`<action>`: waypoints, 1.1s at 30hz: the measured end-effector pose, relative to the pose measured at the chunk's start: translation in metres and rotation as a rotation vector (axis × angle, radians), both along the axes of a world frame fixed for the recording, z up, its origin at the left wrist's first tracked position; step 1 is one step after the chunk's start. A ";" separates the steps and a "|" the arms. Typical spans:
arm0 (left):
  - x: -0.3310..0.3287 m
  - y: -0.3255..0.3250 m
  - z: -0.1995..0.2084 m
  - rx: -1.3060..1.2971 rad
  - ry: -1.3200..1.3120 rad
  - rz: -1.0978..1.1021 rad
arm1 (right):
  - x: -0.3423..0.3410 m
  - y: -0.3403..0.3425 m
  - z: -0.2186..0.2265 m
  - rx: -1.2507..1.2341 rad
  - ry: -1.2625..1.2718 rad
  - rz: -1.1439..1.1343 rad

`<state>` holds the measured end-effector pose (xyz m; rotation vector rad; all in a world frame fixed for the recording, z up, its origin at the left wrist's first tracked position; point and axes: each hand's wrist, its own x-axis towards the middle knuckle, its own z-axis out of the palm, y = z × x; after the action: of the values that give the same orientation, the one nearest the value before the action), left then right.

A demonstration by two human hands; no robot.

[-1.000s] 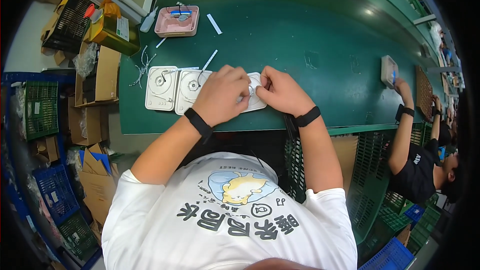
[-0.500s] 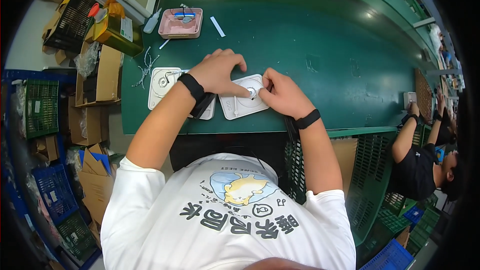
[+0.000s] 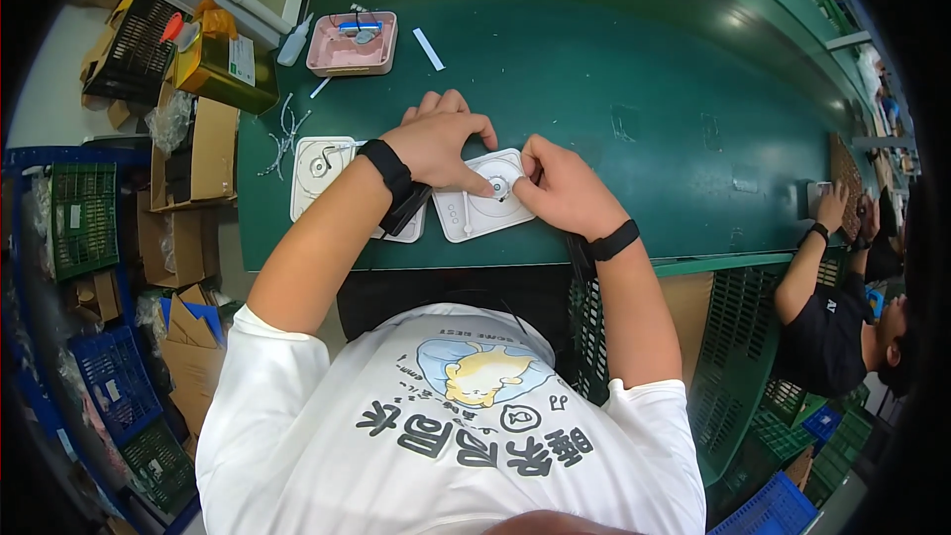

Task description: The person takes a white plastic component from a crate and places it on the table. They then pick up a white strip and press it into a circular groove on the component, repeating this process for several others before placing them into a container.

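Observation:
A white square panel shaped like a small record player (image 3: pixel 461 223) lies tilted on the green bench in front of me, with a round disc and a slim arm on its face. My left hand (image 3: pixel 436 144) spreads over its upper left, the thumb reaching the disc's centre and the other fingers apart. At the panel's right edge my right hand (image 3: pixel 565 188) is closed, thumb over the face and fingers curled beside it. A second white panel (image 3: pixel 309 193), with a bent metal hex key (image 3: pixel 337 148) on it, lies to the left, partly hidden by my left forearm.
A pink box (image 3: pixel 349 61) with wired parts stands farther back, beside a squeeze bottle (image 3: pixel 295 40). Cut wires (image 3: pixel 285 137) and a white strip (image 3: pixel 429 50) lie on the bench. A large metal can (image 3: pixel 223 74) stands at the left corner. A co-worker's hand (image 3: pixel 832 203) works far right.
The view has shifted slightly. My hands stay on the same panel in almost the same pose. At the far right, the co-worker's hand has moved a little.

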<state>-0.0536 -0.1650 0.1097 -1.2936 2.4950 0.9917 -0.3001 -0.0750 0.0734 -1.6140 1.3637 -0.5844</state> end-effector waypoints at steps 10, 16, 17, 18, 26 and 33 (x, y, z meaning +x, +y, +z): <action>0.007 -0.002 -0.011 0.009 0.006 -0.018 | 0.000 0.002 0.005 0.041 0.012 0.027; 0.015 0.002 -0.015 -0.019 0.069 -0.028 | 0.011 0.008 0.005 -0.129 0.147 0.024; 0.014 0.002 -0.015 -0.018 0.067 -0.025 | 0.011 0.008 0.004 -0.130 0.148 0.018; 0.014 0.002 -0.015 -0.018 0.065 -0.022 | 0.011 0.008 0.002 -0.132 0.148 0.012; 0.005 0.005 -0.010 -0.013 0.012 0.007 | 0.012 0.005 0.008 -0.120 0.172 0.011; 0.004 0.008 -0.003 -0.062 0.011 0.015 | 0.002 0.000 0.000 -0.068 0.048 0.047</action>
<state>-0.0493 -0.1567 0.1066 -1.3292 2.5472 0.9343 -0.2981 -0.0752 0.0731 -1.7196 1.3502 -0.5730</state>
